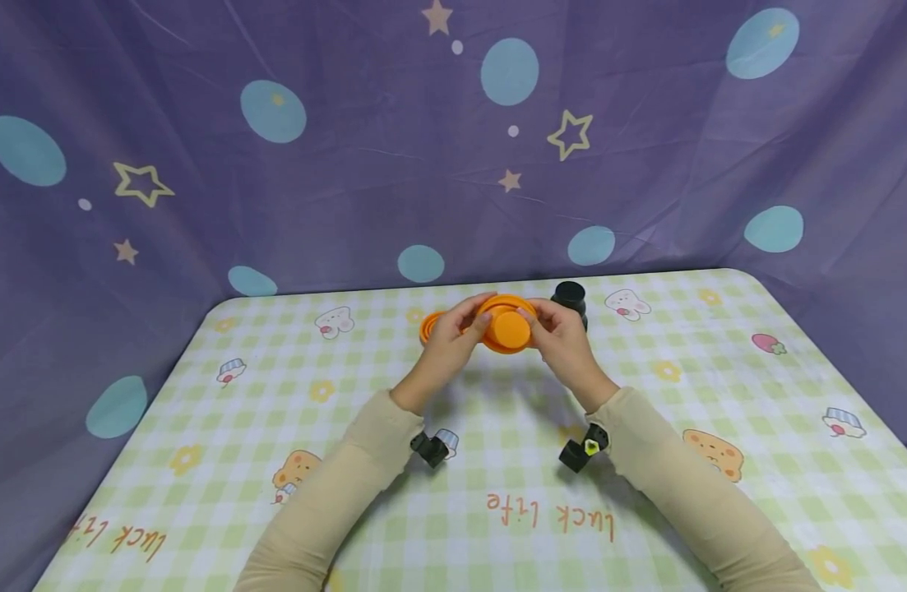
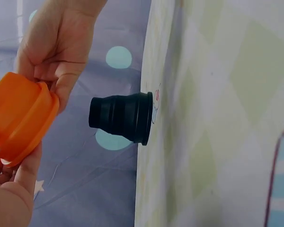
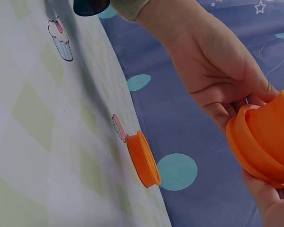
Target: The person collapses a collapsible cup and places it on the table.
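Note:
Both hands hold an orange collapsible cup (image 1: 511, 327) above the table, with its round base facing the head camera. My left hand (image 1: 451, 335) grips its left side, thumb on the near face. On the opposite side, my right hand (image 1: 564, 335) grips the rim the same way. Stepped walls of this cup (image 2: 20, 118) stand partly extended in the wrist views. A black collapsible cup (image 2: 120, 117) stands extended on the table behind the right hand, wide end down. A flattened orange collapsible cup (image 3: 143, 158) lies behind the left hand, which partly hides it in the head view.
A green-and-white checked cloth (image 1: 527, 411) with cartoon prints covers the table. Behind its far edge hangs a purple curtain (image 1: 394, 164) with stars and blue ovals. Small black cameras sit on both wrists.

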Demonstrator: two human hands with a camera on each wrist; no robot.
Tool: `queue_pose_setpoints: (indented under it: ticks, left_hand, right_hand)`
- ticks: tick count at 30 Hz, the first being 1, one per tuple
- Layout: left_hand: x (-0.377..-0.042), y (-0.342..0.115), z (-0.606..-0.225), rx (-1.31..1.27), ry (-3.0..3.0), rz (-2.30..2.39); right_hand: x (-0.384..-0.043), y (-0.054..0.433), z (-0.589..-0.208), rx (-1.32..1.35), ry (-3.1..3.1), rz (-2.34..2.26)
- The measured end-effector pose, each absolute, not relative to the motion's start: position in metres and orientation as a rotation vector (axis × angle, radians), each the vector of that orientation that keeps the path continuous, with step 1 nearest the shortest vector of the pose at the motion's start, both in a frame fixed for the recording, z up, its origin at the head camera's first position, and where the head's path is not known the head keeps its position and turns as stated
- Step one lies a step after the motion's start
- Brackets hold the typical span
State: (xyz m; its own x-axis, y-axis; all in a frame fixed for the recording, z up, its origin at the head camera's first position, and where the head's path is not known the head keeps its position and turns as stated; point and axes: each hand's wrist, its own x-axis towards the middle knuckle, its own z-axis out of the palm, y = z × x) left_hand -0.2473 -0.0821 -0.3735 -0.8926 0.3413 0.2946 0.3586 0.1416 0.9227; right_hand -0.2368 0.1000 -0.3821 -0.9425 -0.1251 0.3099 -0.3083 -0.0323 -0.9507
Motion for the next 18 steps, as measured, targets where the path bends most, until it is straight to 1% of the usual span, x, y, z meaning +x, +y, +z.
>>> queue_pose_setpoints:
  ticks: [10, 18]
  left_hand:
    - [-0.2441, -0.0725, -0.3697, -0.595, -2.289, -1.951]
    - [-0.2434, -0.0711, -0.3687, -0.525, -2.309, -1.871]
  right_hand:
    - [-0.236, 0.099, -0.3834, 0.462, -2.071, 2.128]
    - [-0.2358, 0.0979, -0.3836, 0.465, -2.071, 2.103]
